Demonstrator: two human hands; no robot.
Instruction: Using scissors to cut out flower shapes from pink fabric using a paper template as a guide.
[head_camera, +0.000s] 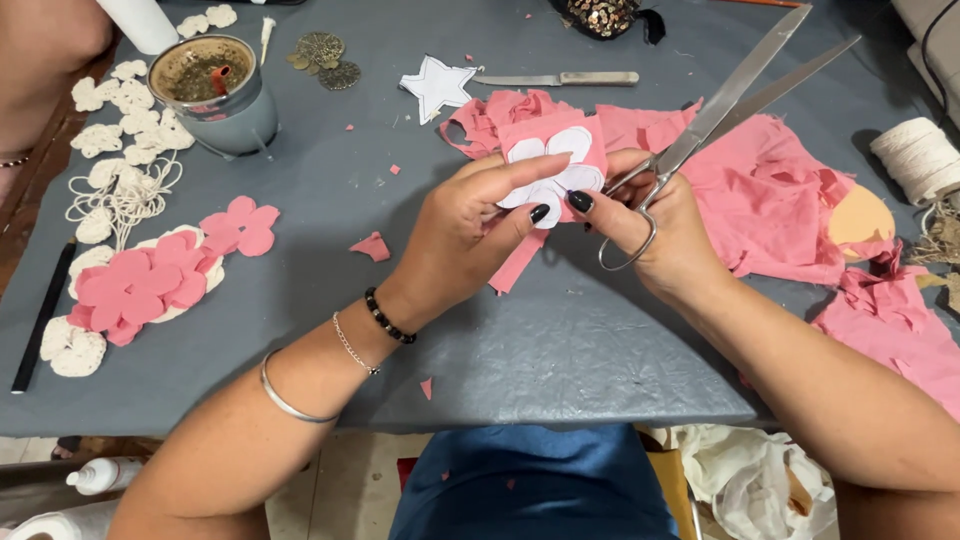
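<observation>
Both hands (470, 225) (655, 235) pinch white flower template (550, 170) on pink fabric (770, 200), right holding scissors (720, 105).

Head camera, close, steeply downward

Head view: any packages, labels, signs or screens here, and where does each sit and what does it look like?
No labels, signs or screens show.
White plastic squeeze bottle: bottom left, below the grey table, lying on its side.
White plastic bag: bottom right, below the table edge, crumpled.
White cylindrical container: top left on the table, cut off by the frame.
</observation>
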